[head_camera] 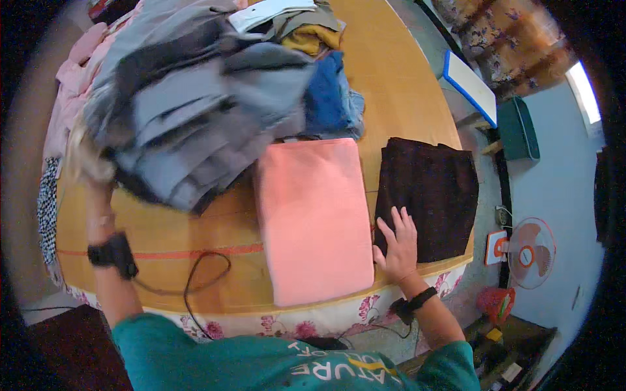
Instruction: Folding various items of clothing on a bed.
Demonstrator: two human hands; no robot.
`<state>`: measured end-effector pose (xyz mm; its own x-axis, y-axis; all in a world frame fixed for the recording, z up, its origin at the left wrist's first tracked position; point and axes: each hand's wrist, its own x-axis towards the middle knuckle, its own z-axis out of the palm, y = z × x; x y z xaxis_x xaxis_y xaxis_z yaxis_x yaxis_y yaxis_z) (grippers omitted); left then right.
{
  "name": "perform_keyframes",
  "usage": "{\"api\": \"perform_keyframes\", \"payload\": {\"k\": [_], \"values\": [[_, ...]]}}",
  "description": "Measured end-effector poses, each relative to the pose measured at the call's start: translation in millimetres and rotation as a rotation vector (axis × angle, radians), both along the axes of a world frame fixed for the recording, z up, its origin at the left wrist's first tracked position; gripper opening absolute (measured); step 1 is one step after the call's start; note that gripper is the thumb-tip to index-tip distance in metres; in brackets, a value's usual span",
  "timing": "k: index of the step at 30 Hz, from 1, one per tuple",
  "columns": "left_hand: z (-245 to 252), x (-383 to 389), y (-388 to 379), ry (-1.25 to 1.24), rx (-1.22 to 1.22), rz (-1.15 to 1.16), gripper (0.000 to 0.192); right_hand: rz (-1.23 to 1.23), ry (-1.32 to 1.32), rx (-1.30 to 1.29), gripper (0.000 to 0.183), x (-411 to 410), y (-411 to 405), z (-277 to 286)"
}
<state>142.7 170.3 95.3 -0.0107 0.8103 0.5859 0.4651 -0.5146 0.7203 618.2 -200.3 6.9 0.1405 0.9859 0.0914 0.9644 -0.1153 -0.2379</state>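
My left hand [90, 156], blurred by motion, grips the left edge of a grey garment [195, 117] that is lifted and spread over the clothes pile. How its fingers close is hard to make out. With fingers spread, my right hand [400, 242] rests on the near left corner of a folded dark brown garment [430, 200]. Between my hands lies a flat, pink folded cloth [315, 220], its near edge close to the front of the bed-like platform. Folded blue denim [332, 93] sits just beyond the pink cloth.
A mustard garment [313, 39] and a white one [269, 12] lie at the back. Pink clothing [73, 83] and a checked cloth [48, 210] line the left edge. A black cable [188, 278] loops across the wooden surface [161, 234]. An electric fan [530, 254] stands at right.
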Motion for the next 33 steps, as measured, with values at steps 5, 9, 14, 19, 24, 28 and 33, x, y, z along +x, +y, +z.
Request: {"api": "perform_keyframes", "payload": {"k": [5, 9, 14, 19, 24, 28, 33], "values": [[-14.9, -132.2, -76.5, 0.054, -0.131, 0.287, 0.035, 0.036, -0.019, 0.018, 0.065, -4.2, 0.6, 2.7], [-42.6, -187.0, -117.1, 0.141, -0.198, 0.414, 0.034, 0.040, -0.052, 0.009, 0.062, -8.2, 1.0, 1.6], [-86.5, -173.1, -134.8, 0.473, -0.084, 0.384, 0.034, 0.067, -0.126, 0.043, 0.060, -14.9, 1.7, -1.6], [-137.8, -123.4, -167.9, 0.965, 0.160, 0.427, 0.054, 0.002, -0.137, -0.006, 0.059, -24.4, 0.7, 2.2], [-215.8, -174.3, -176.4, 0.922, -0.024, 0.432, 0.055, 0.030, -0.165, -0.013, 0.050, -26.1, 2.9, 1.4], [-287.6, -232.7, -180.1, 1.330, -0.352, 0.499, 0.030, 0.022, -0.161, -0.018, 0.052, -26.3, 4.0, -3.7], [-296.7, -243.7, -182.5, 1.344, -0.156, 0.427, 0.027, -0.006, -0.157, 0.008, 0.055, -30.6, 6.8, -5.3]]}}
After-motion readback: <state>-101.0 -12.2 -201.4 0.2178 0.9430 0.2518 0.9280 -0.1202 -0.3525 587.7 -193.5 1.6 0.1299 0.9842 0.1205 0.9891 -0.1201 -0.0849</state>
